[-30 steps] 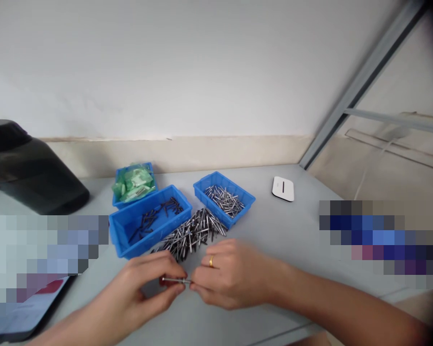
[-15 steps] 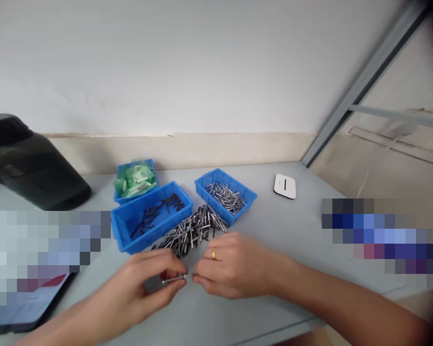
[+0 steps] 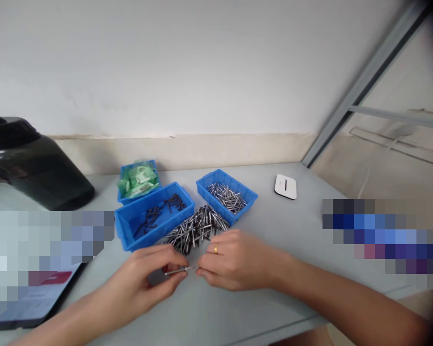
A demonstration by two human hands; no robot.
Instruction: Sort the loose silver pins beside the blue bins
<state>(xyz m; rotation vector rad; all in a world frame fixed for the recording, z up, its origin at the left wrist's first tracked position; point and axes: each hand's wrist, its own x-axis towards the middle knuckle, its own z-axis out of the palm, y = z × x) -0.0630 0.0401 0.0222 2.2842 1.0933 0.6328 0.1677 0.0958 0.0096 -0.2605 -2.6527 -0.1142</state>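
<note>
My left hand (image 3: 157, 274) pinches a thin silver metal rod (image 3: 175, 272) between thumb and fingertips. One end of the rod sticks out under the palm, and its thinner tip points toward my right hand (image 3: 227, 262). That hand is closed, thumb pressed to the fingers, just beside the tip; whatever its fingertips hold is hidden. A gold ring sits on one of its fingers. Just beyond both hands lies a pile of thin silver and black rods (image 3: 197, 228).
Behind the pile stand a blue bin (image 3: 119, 223) with small black pieces, a blue bin (image 3: 252, 197) with silver rods, and a third holding a green plastic bag (image 3: 139, 179). A dark bottle (image 3: 54, 168) is at left, a white square device (image 3: 286, 186) at right.
The view has shifted slightly. My right hand has drawn a little away from the rod's tip, leaving a small gap. My left hand keeps its pinch on the rod.
</note>
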